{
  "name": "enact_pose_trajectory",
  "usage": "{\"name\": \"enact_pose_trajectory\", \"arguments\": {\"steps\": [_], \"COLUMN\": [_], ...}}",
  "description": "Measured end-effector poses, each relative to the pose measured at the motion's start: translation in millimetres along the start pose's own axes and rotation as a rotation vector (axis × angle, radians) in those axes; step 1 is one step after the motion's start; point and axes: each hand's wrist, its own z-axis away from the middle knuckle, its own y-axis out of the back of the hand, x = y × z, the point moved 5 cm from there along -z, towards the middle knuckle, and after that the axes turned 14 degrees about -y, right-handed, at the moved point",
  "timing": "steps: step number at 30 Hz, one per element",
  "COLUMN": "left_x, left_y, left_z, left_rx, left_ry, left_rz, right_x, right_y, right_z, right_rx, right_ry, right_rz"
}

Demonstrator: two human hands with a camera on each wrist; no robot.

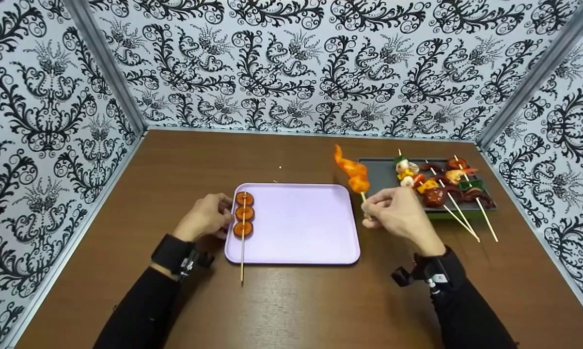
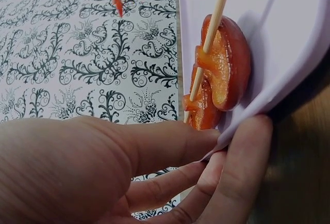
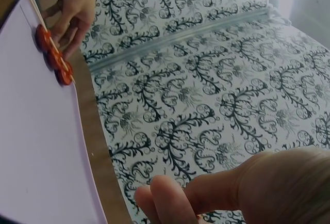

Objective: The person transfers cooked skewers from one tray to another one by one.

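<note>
My left hand (image 1: 206, 215) pinches the tray's (image 1: 301, 223) left rim; my right hand (image 1: 393, 211) pinches the orange skewer (image 1: 356, 177) by its stick, near the tray's far right corner. Likely the transfer step: next calls for lowering it onto the tray, clear of the slices (image 1: 244, 213).

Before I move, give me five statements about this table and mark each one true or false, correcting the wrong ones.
1. The left hand pinches the rim of the lilac tray. True.
2. The right hand holds a skewer of orange food by its stick. True.
3. The skewer of three round slices lies wholly within the lilac tray. False: its stick reaches past the near edge.
4. Several loaded skewers rest on the dark plate. True.
5. In the head view, the dark plate stands left of the lilac tray. False: it stands to the right.
</note>
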Motion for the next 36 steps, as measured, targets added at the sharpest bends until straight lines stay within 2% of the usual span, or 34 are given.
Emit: {"name": "enact_pose_trajectory", "arguments": {"steps": [6,10,14,18,25,36], "left_x": [-0.5,-0.3,-0.2,-0.4,-0.8,-1.6], "left_y": [-0.6,-0.5,-0.2,0.4,0.7,0.4], "left_z": [0.9,1.4,1.9,2.3,1.6,-1.9], "left_rx": [0.002,0.006,0.008,0.01,0.012,0.013], "left_ry": [0.015,0.015,0.01,0.011,0.023,0.012], "left_rz": [0.007,0.002,-0.001,0.004,0.001,-0.024], "right_x": [-9.2,-16.8,-23.8,-30.1,-41.6,-51.2], "right_y": [-22.0,-42.5,-62.3,-75.6,-96.9,-134.4], "right_z": [-0.6,-0.1,-0.1,-0.3,1.8,0.0], "right_rx": [0.02,-0.043,-0.11,-0.093,-0.068,-0.13], "right_ry": [0.05,0.074,0.045,0.039,0.078,0.123], "right_rz": [0.063,0.002,-0.064,-0.01,0.123,0.154]}}
